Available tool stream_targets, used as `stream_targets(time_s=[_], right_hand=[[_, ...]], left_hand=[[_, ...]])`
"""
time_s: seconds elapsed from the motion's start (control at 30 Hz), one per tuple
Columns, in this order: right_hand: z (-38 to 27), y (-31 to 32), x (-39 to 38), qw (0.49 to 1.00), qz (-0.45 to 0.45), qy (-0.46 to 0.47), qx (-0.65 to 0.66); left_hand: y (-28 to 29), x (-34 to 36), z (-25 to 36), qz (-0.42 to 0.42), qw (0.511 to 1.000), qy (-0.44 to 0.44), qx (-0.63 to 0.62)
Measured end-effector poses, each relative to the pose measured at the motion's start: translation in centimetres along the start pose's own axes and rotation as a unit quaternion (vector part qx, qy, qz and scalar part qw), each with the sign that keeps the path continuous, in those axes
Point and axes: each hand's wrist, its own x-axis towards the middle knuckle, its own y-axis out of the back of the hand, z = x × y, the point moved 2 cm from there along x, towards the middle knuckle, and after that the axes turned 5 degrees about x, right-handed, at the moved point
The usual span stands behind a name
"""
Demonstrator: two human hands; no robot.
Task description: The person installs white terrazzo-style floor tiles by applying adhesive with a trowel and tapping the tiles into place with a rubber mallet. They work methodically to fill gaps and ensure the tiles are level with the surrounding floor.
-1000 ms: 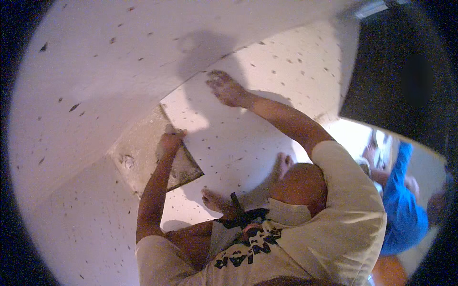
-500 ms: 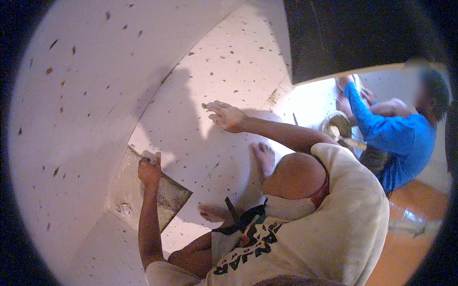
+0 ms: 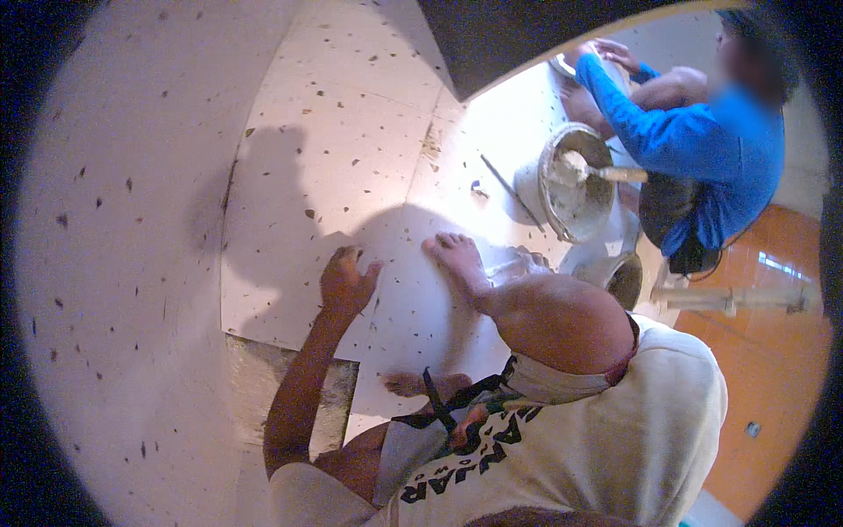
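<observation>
My left hand (image 3: 347, 277) rests over a pale floor tile (image 3: 281, 285) with scattered dark flecks, its thumb apart from bent fingers and nothing visible in them. Just nearer than this tile's edge is a rough, uncovered patch (image 3: 334, 400), partly behind my left forearm. Past my raised knee, a blurred shape (image 3: 525, 261) looks like fingers and may be my right hand. The knee and shirt hide most of that arm, so its grip cannot be made out. My bare foot (image 3: 457, 255) stands on the tiles.
A bucket (image 3: 575, 224) holds pale paste and a wooden-handled tool (image 3: 622, 175). Beside it lie a thin rod (image 3: 514, 195) and a second round container (image 3: 625, 283). A co-worker in a blue shirt (image 3: 676, 136) sits at the right. A dark panel (image 3: 518, 35) overhangs the far side.
My left hand has left the tile's corner by the rough patch and moved right and farther away. My right arm has drawn back from the tile. The view has shifted, showing more of the bucket.
</observation>
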Motion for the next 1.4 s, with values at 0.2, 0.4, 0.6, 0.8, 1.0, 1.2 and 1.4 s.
stream_targets(time_s=[0.2,0.4,0.6,0.8,1.0,1.2,1.4], right_hand=[[0.7,0.9,-0.3,0.996,0.046,0.056,0.054],[7.8,3.7,-5.1,0.961,0.060,-0.084,0.256],[13.2,3.0,-8.0,0.881,0.231,-0.252,0.326],[11.6,6.5,-6.5,0.837,0.261,-0.184,0.445],[12.5,3.0,-7.9,0.825,0.328,-0.196,0.416],[12.5,3.2,-11.7,0.809,0.340,-0.219,0.427],[14.7,-5.4,-31.6,0.944,0.085,-0.230,0.222]], left_hand=[[-4.1,2.7,7.6,-0.029,0.997,-0.066,0.015],[-6.1,3.9,12.3,-0.124,0.986,-0.103,-0.038],[-10.1,4.8,17.3,-0.176,0.969,-0.152,-0.083],[-11.5,6.2,19.8,-0.204,0.974,-0.077,-0.061],[-13.7,6.9,19.0,-0.236,0.956,-0.113,-0.132],[-12.3,6.2,20.7,-0.243,0.955,-0.140,-0.095],[-10.8,10.9,20.0,-0.243,0.951,-0.193,0.010]])
